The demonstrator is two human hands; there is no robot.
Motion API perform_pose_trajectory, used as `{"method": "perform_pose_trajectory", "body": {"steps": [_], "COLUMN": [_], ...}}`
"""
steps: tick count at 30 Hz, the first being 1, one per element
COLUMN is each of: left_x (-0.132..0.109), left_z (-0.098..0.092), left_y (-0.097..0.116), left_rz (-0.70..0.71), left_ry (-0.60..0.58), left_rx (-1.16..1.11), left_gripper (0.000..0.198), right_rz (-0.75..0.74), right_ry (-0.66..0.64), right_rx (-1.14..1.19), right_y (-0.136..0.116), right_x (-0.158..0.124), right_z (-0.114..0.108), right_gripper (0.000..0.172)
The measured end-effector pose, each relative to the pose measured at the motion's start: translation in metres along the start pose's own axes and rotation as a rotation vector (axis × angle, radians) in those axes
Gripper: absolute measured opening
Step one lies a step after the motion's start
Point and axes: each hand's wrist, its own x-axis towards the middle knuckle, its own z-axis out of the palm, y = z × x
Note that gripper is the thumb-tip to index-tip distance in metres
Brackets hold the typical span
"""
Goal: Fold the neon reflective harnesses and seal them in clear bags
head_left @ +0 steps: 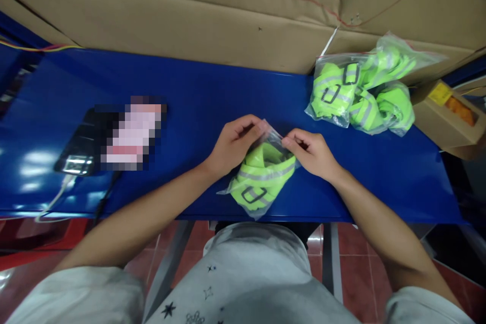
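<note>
A clear zip bag (272, 134) lies near the front edge of the table, its open-end strip pinched between both hands. Inside it is a rolled neon-yellow reflective strap (266, 174) with grey stripes and a black buckle. My left hand (237, 142) grips the left end of the bag's top strip between thumb and fingers. On the other side, my right hand (309, 152) pinches the right end of the same strip. Whether the seal is closed cannot be made out.
Several bagged neon straps (334, 93) are piled at the back right, beside a cardboard box (448, 116). On the left lie a black power bank (78, 144) with a white cable (56, 197) and a phone-like thing (132, 134), blurred out. Brown paper covers the wall (190, 20) behind the blue table (182, 91).
</note>
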Motion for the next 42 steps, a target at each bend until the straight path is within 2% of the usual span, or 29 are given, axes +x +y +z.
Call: {"method": "perform_pose_trajectory", "body": {"steps": [4, 6, 9, 11, 12, 14, 16, 19, 21, 23, 25, 27, 31, 34, 37, 39, 42], "left_x": [0.023, 0.037, 0.048, 0.046, 0.042, 0.032, 0.021, 0.013, 0.016, 0.025, 0.035, 0.042, 0.038, 0.028, 0.024, 0.027, 0.034], "left_z": [-0.026, -0.042, -0.056, -0.055, -0.051, -0.041, -0.032, -0.023, -0.022, -0.024, -0.027, -0.028, -0.019, -0.004, 0.004, 0.003, -0.006], "left_y": [-0.011, -0.02, -0.031, -0.032, -0.03, -0.026, -0.021, -0.021, -0.023, -0.021, -0.014, -0.004, 0.005, -0.008, -0.026, -0.034, -0.039], "left_rz": [0.082, 0.149, 0.194, 0.252, 0.305, 0.419, 0.49, 0.49, 0.486, 0.467, 0.428, 0.412, 0.441, 0.401, 0.342, 0.31, 0.267], "left_ry": [0.273, 0.336, 0.32, 0.336, 0.335, 0.281, 0.189, 0.075, 0.049, 0.084, 0.162, 0.214, 0.108, 0.042, -0.014, -0.036, 0.012], "left_rx": [-0.189, -0.224, 0.015, 0.165, 0.252, 0.478, 0.746, 1.009, 1.111, 1.161, 1.157, 1.022, 0.659, 0.534, 0.409, 0.349, 0.309], "left_gripper": [0.033, 0.034, 0.056, 0.069, 0.072, 0.065, 0.052, 0.047, 0.049, 0.05, 0.046, 0.04, 0.033, 0.034, 0.034, 0.034, 0.037], "right_rz": [0.047, 0.065, 0.017, -0.027, -0.046, -0.085, -0.122, -0.127, -0.029, 0.123, 0.196, 0.17, 0.067, 0.028, 0.031, 0.048, 0.06], "right_ry": [0.066, 0.078, 0.042, 0.034, 0.042, 0.091, 0.197, 0.444, 0.624, 0.712, 0.708, 0.672, 0.542, 0.462, 0.441, 0.398, 0.35], "right_rx": [0.063, 0.059, -0.048, -0.116, -0.145, -0.221, -0.302, -0.425, -0.541, -0.6, -0.569, -0.497, -0.278, -0.124, -0.053, -0.029, 0.021], "right_y": [0.008, 0.011, 0.012, 0.013, 0.014, 0.015, 0.018, 0.027, 0.036, 0.043, 0.047, 0.046, 0.039, 0.042, 0.051, 0.057, 0.059], "right_x": [0.003, 0.003, 0.002, 0.001, 0.001, 0.001, 0.005, 0.015, 0.026, 0.036, 0.046, 0.054, 0.057, 0.05, 0.044, 0.043, 0.043], "right_z": [-0.008, -0.008, -0.004, -0.001, 0.0, -0.001, -0.008, -0.029, -0.044, -0.054, -0.06, -0.063, -0.074, -0.079, -0.071, -0.061, -0.049], "right_gripper": [0.048, 0.053, 0.052, 0.046, 0.042, 0.036, 0.033, 0.04, 0.057, 0.074, 0.079, 0.077, 0.058, 0.049, 0.058, 0.061, 0.056]}}
